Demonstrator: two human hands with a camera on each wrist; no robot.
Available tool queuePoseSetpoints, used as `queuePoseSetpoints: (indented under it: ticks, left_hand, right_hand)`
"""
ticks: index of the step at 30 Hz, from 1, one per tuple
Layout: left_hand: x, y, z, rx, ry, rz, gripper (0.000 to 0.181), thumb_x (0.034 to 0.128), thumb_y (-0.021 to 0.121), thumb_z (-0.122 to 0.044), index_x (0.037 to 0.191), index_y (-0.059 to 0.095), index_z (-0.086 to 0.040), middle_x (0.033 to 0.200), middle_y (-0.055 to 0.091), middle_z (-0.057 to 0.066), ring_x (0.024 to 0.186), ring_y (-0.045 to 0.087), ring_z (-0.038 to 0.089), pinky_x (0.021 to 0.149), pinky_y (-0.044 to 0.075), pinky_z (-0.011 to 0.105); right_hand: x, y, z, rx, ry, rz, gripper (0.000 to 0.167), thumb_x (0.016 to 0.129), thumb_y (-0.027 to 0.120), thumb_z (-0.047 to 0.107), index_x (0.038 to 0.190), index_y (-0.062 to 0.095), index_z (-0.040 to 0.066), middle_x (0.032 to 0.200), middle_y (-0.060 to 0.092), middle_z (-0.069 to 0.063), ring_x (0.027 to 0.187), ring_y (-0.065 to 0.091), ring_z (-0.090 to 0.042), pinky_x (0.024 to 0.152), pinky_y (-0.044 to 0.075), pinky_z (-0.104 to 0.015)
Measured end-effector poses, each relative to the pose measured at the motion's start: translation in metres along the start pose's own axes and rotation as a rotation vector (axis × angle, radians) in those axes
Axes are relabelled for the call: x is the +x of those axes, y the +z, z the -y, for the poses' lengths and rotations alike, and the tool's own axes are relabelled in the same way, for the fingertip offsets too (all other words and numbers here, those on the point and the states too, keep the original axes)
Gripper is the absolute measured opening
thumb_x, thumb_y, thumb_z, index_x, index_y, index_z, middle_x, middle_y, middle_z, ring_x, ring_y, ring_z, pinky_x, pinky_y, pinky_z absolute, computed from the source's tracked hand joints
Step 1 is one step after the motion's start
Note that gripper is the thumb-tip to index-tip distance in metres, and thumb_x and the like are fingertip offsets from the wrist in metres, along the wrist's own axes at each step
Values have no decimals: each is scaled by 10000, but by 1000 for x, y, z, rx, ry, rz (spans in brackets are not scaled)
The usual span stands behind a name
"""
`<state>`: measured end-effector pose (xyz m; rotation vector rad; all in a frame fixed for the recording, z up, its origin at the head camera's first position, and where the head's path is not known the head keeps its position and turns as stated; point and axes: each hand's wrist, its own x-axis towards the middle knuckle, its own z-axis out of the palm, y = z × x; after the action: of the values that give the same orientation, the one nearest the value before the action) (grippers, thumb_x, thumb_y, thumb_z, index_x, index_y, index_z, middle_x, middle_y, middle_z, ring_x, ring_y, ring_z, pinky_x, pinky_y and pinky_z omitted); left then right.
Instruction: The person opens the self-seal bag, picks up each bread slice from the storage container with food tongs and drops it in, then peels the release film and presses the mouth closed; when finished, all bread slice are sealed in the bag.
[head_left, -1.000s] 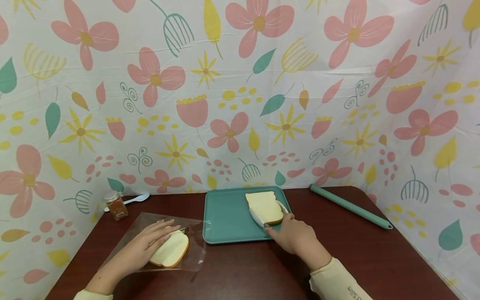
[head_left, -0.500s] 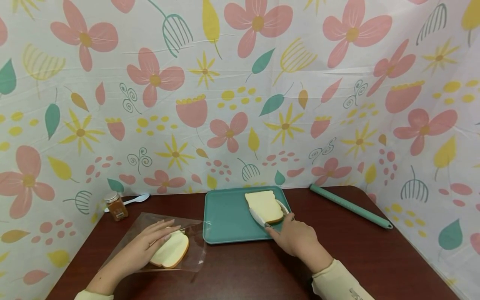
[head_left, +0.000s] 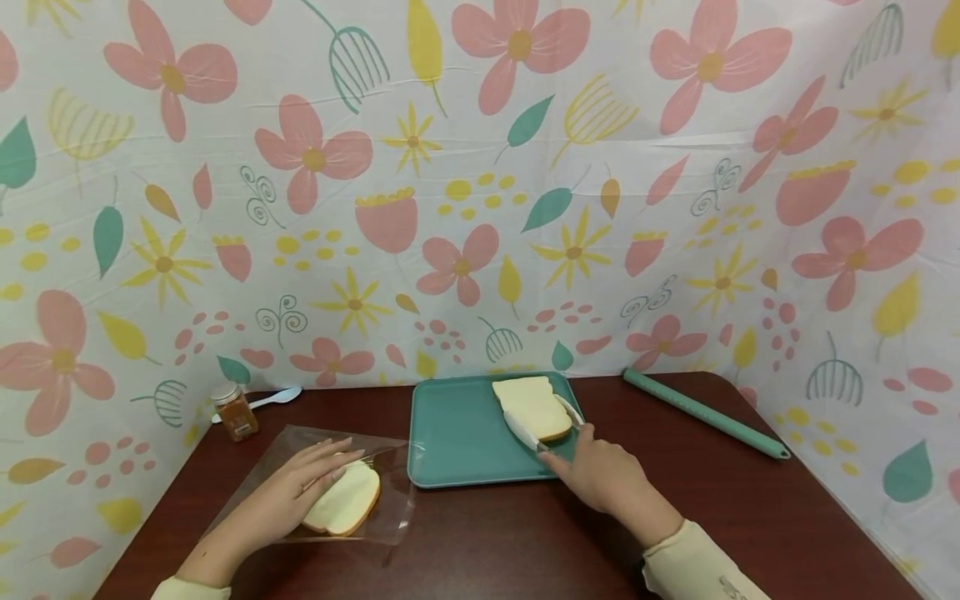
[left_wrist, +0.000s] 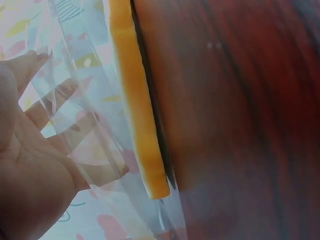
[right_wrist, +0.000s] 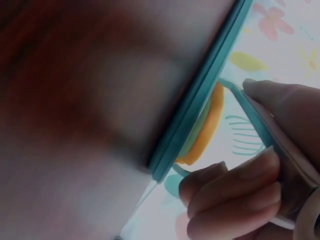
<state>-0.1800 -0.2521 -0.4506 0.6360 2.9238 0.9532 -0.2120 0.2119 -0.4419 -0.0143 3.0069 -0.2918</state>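
My right hand (head_left: 606,477) grips a pair of tongs (head_left: 522,432), seen in the right wrist view with the fingers curled round the tongs' handles. Its white tips lie at either side of a bread slice (head_left: 528,405) on a teal tray (head_left: 450,433); whether they squeeze it I cannot tell. Flat across a clear plastic sheet or bag (head_left: 390,500), my left hand (head_left: 300,487) rests with straight fingers over another bread slice (head_left: 345,500). The left wrist view shows that slice's golden crust (left_wrist: 137,110) edge-on, and the spread fingers (left_wrist: 65,137) by the film.
A small jar (head_left: 235,414) with amber contents and a white lid stands at the back left, beside a pale spoon (head_left: 279,396). At the back right lies a long green rod (head_left: 701,412). A floral curtain (head_left: 465,208) closes off the dark wooden table (head_left: 480,542) behind.
My right hand has shifted slightly to the right with the tongs, whose tips have slid a little along the bread's sides. The left hand stays where it was.
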Motion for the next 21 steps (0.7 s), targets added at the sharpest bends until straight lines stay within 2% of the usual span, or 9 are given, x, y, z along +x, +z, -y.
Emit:
queuePoseSetpoints:
  ticks: [7,21]
  left_hand:
    - [1,2,1,-17,-6,0,397,1148,472,-439,1519,601,-383,1676,490,58,1598,335,495,1196,349,773]
    - [0,0,-1,5,37,-5,401,1150,492,-379,1532,602,-328,1665,501,90,1575,356,525,1166,358,796]
  right_hand:
    - [-1,-3,-4,19,-19,-14,1181,979,485,824,1561,321,-191,1149,730,-327,925,747,-389,749,624,-539]
    - [-17,-19,0,82,-61,-32,1175,949,513,848,1560,326,-138,1087,739,-240,838,726,-316,683,601,-496]
